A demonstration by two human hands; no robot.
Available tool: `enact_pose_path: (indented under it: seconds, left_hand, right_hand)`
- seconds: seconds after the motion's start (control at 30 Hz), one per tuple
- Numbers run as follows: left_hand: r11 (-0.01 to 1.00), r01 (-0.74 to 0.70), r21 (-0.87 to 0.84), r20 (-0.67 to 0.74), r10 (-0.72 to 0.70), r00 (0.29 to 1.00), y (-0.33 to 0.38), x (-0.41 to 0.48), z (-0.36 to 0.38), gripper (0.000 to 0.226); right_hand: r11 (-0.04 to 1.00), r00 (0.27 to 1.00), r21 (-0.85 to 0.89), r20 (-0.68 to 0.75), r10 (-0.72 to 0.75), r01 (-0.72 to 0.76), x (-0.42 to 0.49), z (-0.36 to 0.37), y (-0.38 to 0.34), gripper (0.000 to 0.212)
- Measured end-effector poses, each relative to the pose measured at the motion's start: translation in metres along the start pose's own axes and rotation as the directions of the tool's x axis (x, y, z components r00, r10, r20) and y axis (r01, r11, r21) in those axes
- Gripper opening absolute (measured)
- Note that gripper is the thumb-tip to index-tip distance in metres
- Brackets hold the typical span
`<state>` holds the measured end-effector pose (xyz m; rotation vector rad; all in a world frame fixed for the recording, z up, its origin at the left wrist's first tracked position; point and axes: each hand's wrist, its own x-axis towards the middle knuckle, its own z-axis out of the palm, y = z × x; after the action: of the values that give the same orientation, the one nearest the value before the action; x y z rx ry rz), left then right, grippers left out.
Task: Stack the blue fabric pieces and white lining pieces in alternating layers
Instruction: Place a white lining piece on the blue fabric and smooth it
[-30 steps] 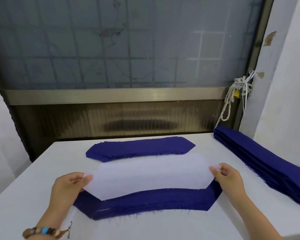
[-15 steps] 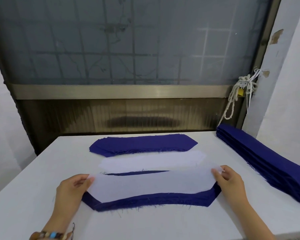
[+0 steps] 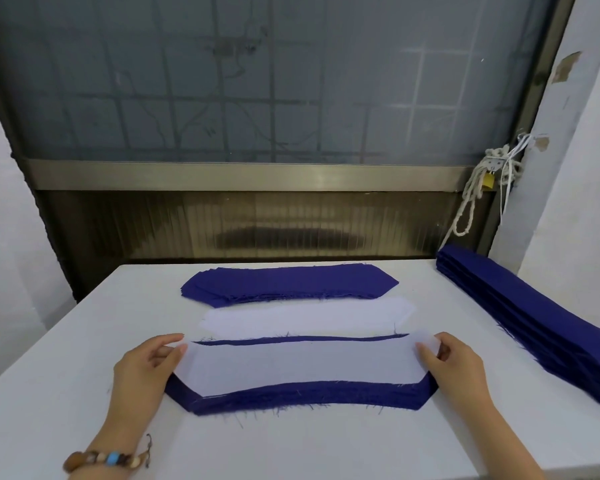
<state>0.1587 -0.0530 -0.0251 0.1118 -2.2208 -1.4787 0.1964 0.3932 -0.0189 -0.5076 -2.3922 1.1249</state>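
On the white bench (image 3: 291, 448), nearest, sits the stack of dark blue fabric pieces with angled ends (image 3: 291, 396), several layers thick judging by its frayed front edge. A thin white lining piece (image 3: 298, 365) lies across its top. The left hand (image 3: 146, 372) and right hand (image 3: 461, 368) each pinch one end between thumb and fingers. It sits back from the front edge, so squaring looks unfinished. Beyond wait a white lining pile (image 3: 305, 317) and a blue fabric pile (image 3: 288, 282), so many layers are probably left.
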Motion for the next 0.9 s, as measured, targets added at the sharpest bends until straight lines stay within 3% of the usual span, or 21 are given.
enact_pose_path:
  seconds: [0.3,0.57,0.9]
  left_hand:
    - [0.995,-0.061,0.084,0.036,0.059,0.998,-0.0032,-0.001,-0.0003,0.025]
    - [0.986,-0.096,0.134,0.041,0.091,0.995,-0.0019,-0.0013,0.001,0.013]
    - [0.977,-0.077,0.2,0.012,0.076,0.997,-0.002,-0.0017,0.0018,0.027]
  right_hand:
    - [0.998,0.997,0.005,-0.041,0.063,-0.063,0.0084,0.0033,0.0056,0.018]
    - [0.997,0.996,0.016,-0.053,0.073,-0.072,0.008,0.0046,0.0061,0.017]
    - [0.996,0.997,0.047,-0.039,0.072,-0.07,0.006,0.0049,0.0058,0.009]
